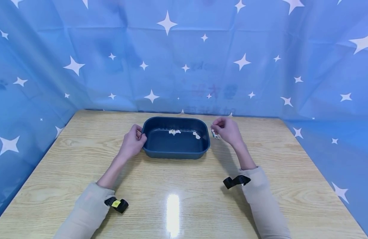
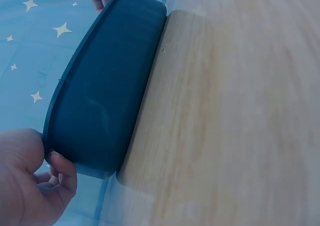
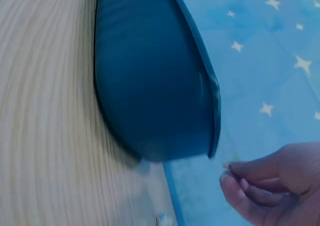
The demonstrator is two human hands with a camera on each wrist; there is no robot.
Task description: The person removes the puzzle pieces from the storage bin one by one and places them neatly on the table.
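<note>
A dark blue rectangular plastic basin (image 1: 175, 155) with rounded corners rests on the table. My left hand (image 1: 132, 142) grips its left rim, and in the left wrist view the thumb and curled fingers (image 2: 64, 178) pinch that edge. Two small groups of whitish scraps (image 1: 196, 135) lie on the basin floor. To the right of the basin, my right hand (image 1: 228, 131) pinches a tiny scrap (image 3: 230, 164) with a green edge between thumb and fingertips. Below that hand, another small whitish, coloured scrap (image 1: 215, 134) lies on the table; its kind is too small to tell.
The pale wood-grain table (image 1: 142, 189) reaches back to a blue curtain (image 1: 184, 46) with white stars. Black wrist cameras (image 1: 237, 181) sit on both sleeves. A bright light reflection shows near the table's front.
</note>
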